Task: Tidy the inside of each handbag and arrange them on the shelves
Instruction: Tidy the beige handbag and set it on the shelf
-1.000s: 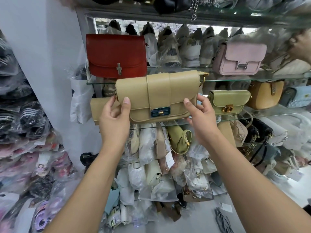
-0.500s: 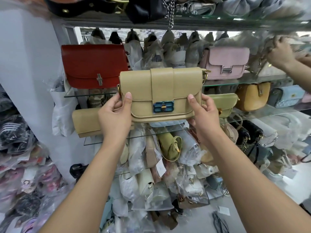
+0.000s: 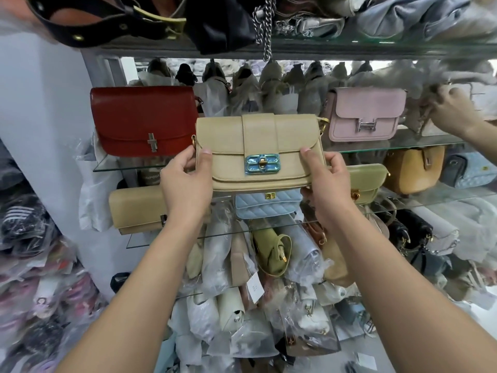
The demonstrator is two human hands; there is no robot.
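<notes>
shelves (image 3: 398,147) behind: left hand (image 3: 185,183), right hand (image 3: 326,185) grip handbag (image 3: 258,135).

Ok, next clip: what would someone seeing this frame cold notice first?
The beige handbag with its shiny blue clasp is held up at centre frame, the left hand and right hand gripping its two ends. Behind it on the glass shelf stand a red handbag to the left and a pink handbag to the right. Plastic-wrapped bags are piled below.
</notes>
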